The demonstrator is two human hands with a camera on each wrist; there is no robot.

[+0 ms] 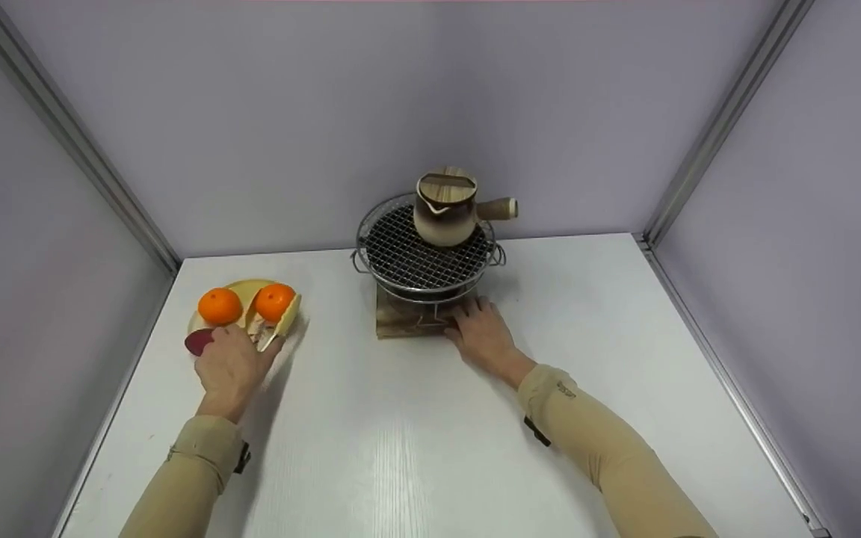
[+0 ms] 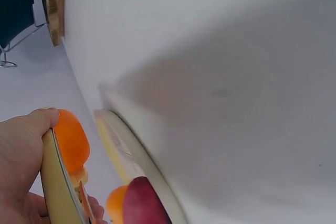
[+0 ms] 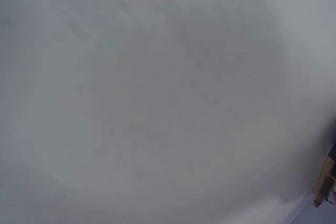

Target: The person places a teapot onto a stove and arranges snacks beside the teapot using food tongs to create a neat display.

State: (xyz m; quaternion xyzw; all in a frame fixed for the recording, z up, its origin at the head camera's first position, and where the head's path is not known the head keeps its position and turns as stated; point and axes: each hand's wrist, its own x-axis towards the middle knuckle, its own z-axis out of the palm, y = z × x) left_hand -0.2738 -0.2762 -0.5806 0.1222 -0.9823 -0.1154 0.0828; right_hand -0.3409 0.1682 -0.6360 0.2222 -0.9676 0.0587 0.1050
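Observation:
My left hand (image 1: pixel 232 362) reaches over a round pale plate (image 2: pixel 152 166) at the left of the table. Its thumb and fingers pinch a pale yellow piece (image 2: pixel 56 179), like a small dish seen edge-on, tilted up beside an orange (image 1: pixel 275 302). Another orange (image 1: pixel 220 306) sits at the back left, and a dark red oval thing (image 1: pixel 199 341) lies by the knuckles. My right hand (image 1: pixel 484 336) rests at the right front corner of the wooden base (image 1: pixel 400 321) under a round grill (image 1: pixel 419 258), fingers extended along it, holding nothing. In the right wrist view that hand is hidden.
A brown and cream pot (image 1: pixel 444 224) with a wooden lid and side handle (image 1: pixel 498 209) stands at the back right of the grill's mesh. Wire loops stick out from the grill's sides. Pale walls (image 1: pixel 288 127) enclose the white table (image 1: pixel 371 418) at the back and both sides.

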